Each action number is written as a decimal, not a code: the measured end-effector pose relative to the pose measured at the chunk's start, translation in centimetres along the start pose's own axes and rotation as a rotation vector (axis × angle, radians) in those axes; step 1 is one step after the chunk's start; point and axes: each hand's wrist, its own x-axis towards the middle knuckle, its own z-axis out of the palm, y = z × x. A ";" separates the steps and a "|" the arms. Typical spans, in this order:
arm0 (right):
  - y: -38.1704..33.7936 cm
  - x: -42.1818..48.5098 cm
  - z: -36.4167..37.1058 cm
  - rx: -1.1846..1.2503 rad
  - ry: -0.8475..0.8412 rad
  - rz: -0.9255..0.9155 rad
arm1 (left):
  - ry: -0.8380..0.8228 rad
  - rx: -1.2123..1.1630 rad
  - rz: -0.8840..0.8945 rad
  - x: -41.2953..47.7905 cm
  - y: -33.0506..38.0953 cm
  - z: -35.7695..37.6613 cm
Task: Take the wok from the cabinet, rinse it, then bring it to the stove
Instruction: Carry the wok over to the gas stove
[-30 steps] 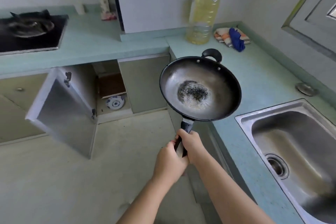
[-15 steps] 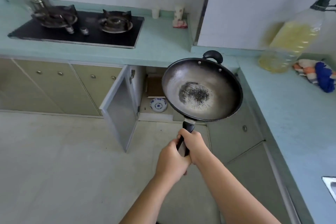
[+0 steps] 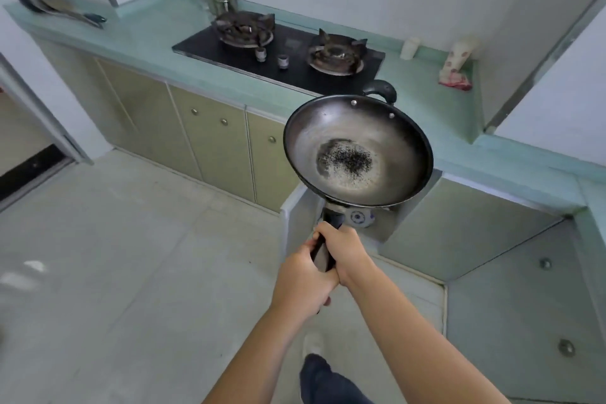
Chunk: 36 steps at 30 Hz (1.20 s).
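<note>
Head view: the person is holding the wok [image 3: 357, 149] up in the air with both hands, out in front of the body and over the floor, in front of the lower cabinets. The left hand [image 3: 303, 279] is wrapping its grip tight around the near end of the dark handle [image 3: 323, 254], and the right hand [image 3: 344, 248] is closing its grip on the same handle just above it, the two hands touching. The wok's bowl is tilting toward the camera, showing a dark speckled patch at its bottom; its small loop handle is pointing to 12 o'clock. The stove [image 3: 282, 56], with two burners, is sitting on the green desk [image 3: 144, 39] at 11 o'clock from the wok, apart from it. The open cabinet [image 3: 387, 223] is lying behind the wok at 6 o'clock of its bowl, with a blue-and-white dish [image 3: 360, 217] partly showing inside. A dark trouser leg and a light shoe are showing on the floor at the bottom edge.
</note>
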 end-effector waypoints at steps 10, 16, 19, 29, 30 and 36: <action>-10.1 9.7 10.3 -0.133 -0.185 -0.039 | 0.217 -0.115 -0.027 11.8 4.5 -8.6; -14.9 14.9 16.2 -0.155 -0.261 -0.048 | 0.288 -0.111 -0.064 18.1 7.1 -13.7; -16.4 16.7 18.9 -0.187 -0.292 -0.031 | 0.318 -0.121 -0.092 20.3 7.6 -16.0; -20.0 22.6 31.8 -0.292 -0.317 -0.050 | 0.329 -0.145 -0.145 28.7 6.6 -27.8; -20.5 23.2 33.6 -0.288 -0.313 -0.049 | 0.324 -0.133 -0.146 29.7 6.4 -29.5; -24.2 25.8 44.1 -0.284 -0.268 -0.064 | 0.297 -0.078 -0.129 35.0 6.4 -40.2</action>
